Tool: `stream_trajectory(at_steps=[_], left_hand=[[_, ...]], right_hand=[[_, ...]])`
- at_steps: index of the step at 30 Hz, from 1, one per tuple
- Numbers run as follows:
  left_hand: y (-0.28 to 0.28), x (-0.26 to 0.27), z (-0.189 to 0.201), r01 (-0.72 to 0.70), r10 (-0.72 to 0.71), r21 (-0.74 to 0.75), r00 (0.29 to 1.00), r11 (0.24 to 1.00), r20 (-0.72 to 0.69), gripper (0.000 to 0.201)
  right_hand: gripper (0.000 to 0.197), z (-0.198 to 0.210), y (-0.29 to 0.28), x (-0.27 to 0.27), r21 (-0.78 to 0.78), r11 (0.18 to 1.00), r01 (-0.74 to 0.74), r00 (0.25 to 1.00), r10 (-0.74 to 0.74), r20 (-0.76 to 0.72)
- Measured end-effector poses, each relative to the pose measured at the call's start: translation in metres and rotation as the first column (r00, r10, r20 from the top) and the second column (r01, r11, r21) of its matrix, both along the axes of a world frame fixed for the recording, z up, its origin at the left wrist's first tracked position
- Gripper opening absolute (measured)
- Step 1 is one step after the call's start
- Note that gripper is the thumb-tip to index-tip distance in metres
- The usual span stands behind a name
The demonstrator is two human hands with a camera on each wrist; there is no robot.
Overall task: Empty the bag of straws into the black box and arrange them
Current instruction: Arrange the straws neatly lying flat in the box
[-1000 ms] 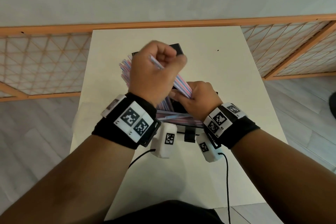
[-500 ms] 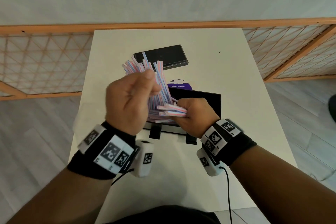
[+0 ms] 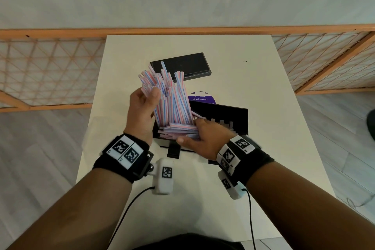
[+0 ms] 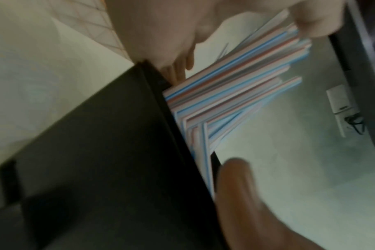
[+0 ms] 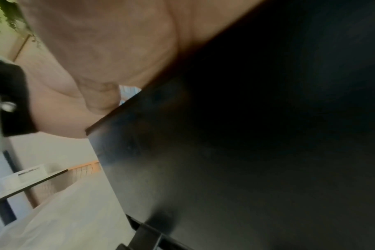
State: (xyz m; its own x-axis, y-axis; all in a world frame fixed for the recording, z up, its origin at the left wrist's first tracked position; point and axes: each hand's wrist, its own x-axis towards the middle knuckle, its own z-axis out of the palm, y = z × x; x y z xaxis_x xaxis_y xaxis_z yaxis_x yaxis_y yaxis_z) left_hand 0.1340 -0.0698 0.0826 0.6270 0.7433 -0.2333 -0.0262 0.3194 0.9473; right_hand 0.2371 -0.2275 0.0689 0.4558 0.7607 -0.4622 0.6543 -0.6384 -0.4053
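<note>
A thick bundle of pink, blue and white striped straws (image 3: 172,103) stands tilted in the left end of the open black box (image 3: 227,115), fanning up and away from me. More straws (image 3: 178,129) lie flat across the box's near edge. My left hand (image 3: 142,107) cups the standing bundle from the left, thumb on its front. My right hand (image 3: 200,138) grips the flat straws, thumb under them. In the left wrist view the straws (image 4: 235,84) rise out of the box's black wall (image 4: 107,152). The right wrist view is mostly the box's dark side (image 5: 246,152).
The box's black lid (image 3: 182,65) lies farther back on the white table (image 3: 253,79). A purple round label (image 3: 200,97) sits between lid and box. A pale translucent sheet (image 5: 54,219) lies on the table by the box. Wooden lattice railings flank the table.
My left hand has come down from above the box and loosened from a fist; the bundle now stands steeper in the box. My right hand stayed at the box's near edge.
</note>
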Motion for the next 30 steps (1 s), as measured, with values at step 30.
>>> stream_trajectory(at_steps=[30], left_hand=[[0.005, -0.003, -0.010, 0.188, -0.194, 0.198, 0.981, 0.962, 0.011, 0.058]], right_hand=[[0.089, -0.003, 0.003, -0.009, 0.398, 0.905, 0.151, 0.979, -0.192, 0.066]])
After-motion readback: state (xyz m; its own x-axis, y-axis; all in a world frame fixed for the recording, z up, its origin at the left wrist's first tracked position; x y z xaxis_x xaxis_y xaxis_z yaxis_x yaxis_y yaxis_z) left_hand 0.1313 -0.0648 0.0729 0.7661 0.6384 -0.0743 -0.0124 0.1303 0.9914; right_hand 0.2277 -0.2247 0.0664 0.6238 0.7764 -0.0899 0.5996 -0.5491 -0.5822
